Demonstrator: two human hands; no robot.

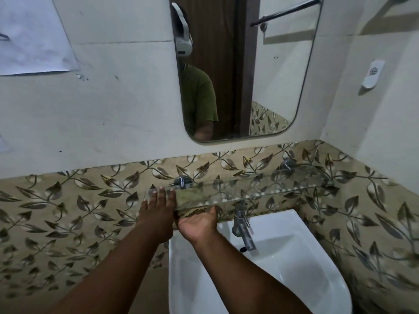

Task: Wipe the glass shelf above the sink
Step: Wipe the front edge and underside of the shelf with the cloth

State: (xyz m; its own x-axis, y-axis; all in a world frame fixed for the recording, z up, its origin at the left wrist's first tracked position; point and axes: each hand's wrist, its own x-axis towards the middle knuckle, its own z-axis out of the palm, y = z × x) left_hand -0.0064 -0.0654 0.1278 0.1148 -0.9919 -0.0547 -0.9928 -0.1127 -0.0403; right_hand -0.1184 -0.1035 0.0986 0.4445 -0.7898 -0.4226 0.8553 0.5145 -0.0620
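Left hand (158, 207) flat on glass shelf (260, 186) end | right hand (199, 220) cupped, grip released, seemingly under its edge

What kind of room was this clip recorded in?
A bathroom, most likely in a home: a white sink with a metal tap, a wall mirror above it, and leaf-patterned tiles.

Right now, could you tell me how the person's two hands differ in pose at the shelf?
The left hand lies palm down, fingers flat on top of the glass shelf; the right hand is palm up, cupped under the shelf's front edge. The left sits nearer the shelf's left end. Both are bare, and neither holds a cloth.
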